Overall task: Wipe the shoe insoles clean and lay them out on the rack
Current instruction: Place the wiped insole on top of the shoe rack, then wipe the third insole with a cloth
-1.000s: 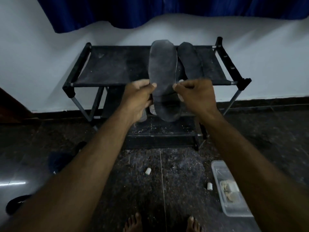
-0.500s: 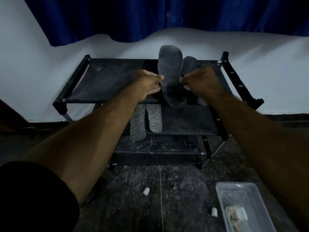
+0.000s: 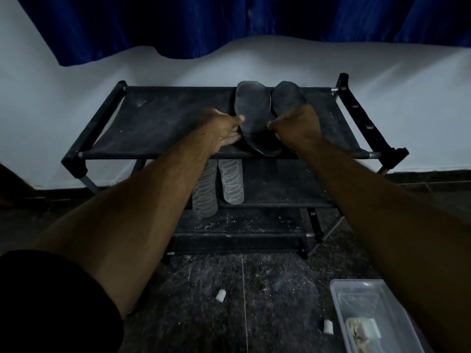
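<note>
Dusty top shelf (image 3: pixel 158 128) lies bare frame-left; left hand (image 3: pixel 221 131) and right hand (image 3: pixel 298 126) pinch the dark insole (image 3: pixel 252 115) by its edges, right fingertips hidden.

rack (image 3: pixel 158 128): dark insole (image 3: pixel 252 118) on top shelf, second dark insole (image 3: pixel 289 98) just beside it | left hand (image 3: pixel 224 129): thumb on insole's left edge | right hand (image 3: pixel 297 126): pinching its right edge | middle shelf: two pale patterned insoles (image 3: pixel 230 182) | floor: clear plastic box (image 3: pixel 356 296)
</note>
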Motion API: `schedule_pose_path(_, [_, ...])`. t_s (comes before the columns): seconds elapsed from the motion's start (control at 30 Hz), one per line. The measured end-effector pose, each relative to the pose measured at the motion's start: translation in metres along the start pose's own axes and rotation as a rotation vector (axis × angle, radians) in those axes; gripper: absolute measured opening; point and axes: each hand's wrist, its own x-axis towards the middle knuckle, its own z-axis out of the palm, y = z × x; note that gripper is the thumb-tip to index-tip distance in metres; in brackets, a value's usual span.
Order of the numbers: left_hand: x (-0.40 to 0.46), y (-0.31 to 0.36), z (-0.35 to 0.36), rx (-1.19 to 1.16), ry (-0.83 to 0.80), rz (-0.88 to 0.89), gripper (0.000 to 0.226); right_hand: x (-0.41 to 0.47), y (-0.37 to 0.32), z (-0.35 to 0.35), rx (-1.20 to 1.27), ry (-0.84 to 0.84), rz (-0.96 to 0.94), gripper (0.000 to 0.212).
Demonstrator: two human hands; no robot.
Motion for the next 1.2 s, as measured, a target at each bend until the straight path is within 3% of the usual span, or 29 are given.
schedule_pose_path(0.07, [0.001,0.001,-0.001,-0.008,-0.009,-0.009,0.035,0.001,0.0,0.001,-0.04,0.007,-0.002,0.029])
schedule_pose_path(0.2, [0.001,0.002,-0.003,0.014,0.0,-0.037,0.004,0.002,0.001,0.003,-0.08,0.022,-0.015,0.029])
schedule_pose_path(0.33, [0.003,0.001,-0.003,0.028,0.001,-0.012,0.017,0.003,0.001,0.003,-0.081,0.02,-0.015,0.028])
schedule_pose_path(0.47, [0.001,0.002,-0.003,0.012,-0.002,-0.006,0.008,-0.002,0.003,0.0,0.065,0.023,0.009,0.024])
schedule_pose_path(0.57, [-0.006,0.004,-0.007,0.023,0.018,0.018,0.023,-0.008,0.002,-0.01,0.193,0.047,0.012,0.019])
schedule_pose_path(0.8, [-0.046,-0.009,-0.031,-0.094,0.027,0.203,0.019,-0.045,-0.023,-0.027,0.448,0.098,-0.163,0.049])
schedule_pose_path(1.0, [-0.094,-0.064,-0.051,-0.225,-0.043,0.177,0.016,-0.123,-0.013,-0.013,0.458,-0.065,-0.366,0.044])
schedule_pose_path(1.2, [-0.089,-0.123,-0.057,-0.142,0.032,0.035,0.011,-0.159,0.037,0.027,0.237,-0.253,-0.359,0.017])
